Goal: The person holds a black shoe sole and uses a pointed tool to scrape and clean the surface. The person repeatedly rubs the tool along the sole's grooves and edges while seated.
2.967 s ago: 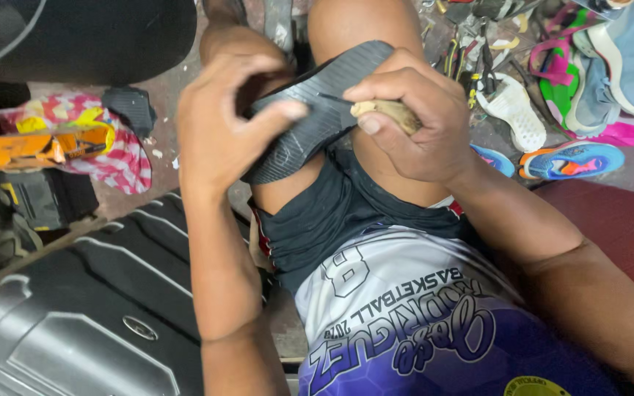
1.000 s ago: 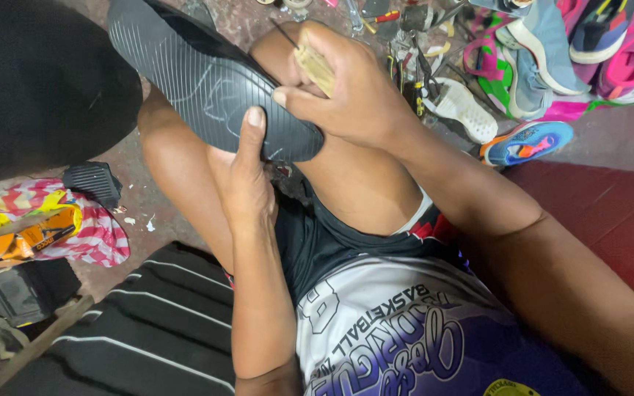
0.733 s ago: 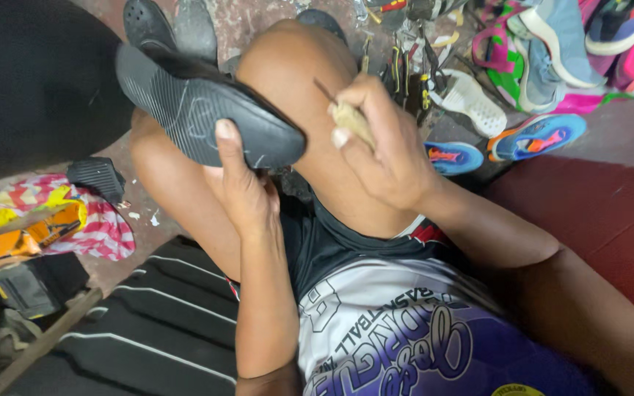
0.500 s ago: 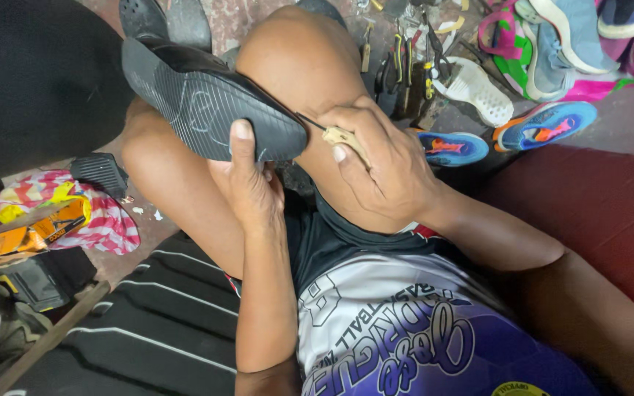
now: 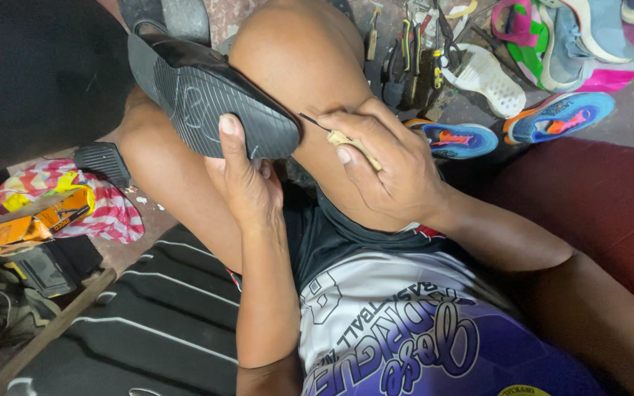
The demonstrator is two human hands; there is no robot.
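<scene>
My left hand [image 5: 247, 183] grips a black shoe [image 5: 207, 99] from below, sole turned up toward me, with the thumb lying across the ridged sole. The shoe rests against my raised knees. My right hand [image 5: 387, 165] holds an awl with a pale wooden handle [image 5: 350, 143]; its thin dark point touches the sole's edge at the toe end. The rest of the handle is hidden in my fist.
Several colourful sneakers [image 5: 552, 121] and a white shoe [image 5: 489, 77] lie at the upper right beside hand tools [image 5: 412, 51]. A striped cloth [image 5: 89, 198], an orange box [image 5: 20, 231] and a loose black sole piece [image 5: 104, 161] lie left. A dark striped case [image 5: 163, 308] sits below.
The shoe has swung from my right knee over to the left and tilted. My right hand brought the awl down from the upper edge to the toe edge of the sole.
</scene>
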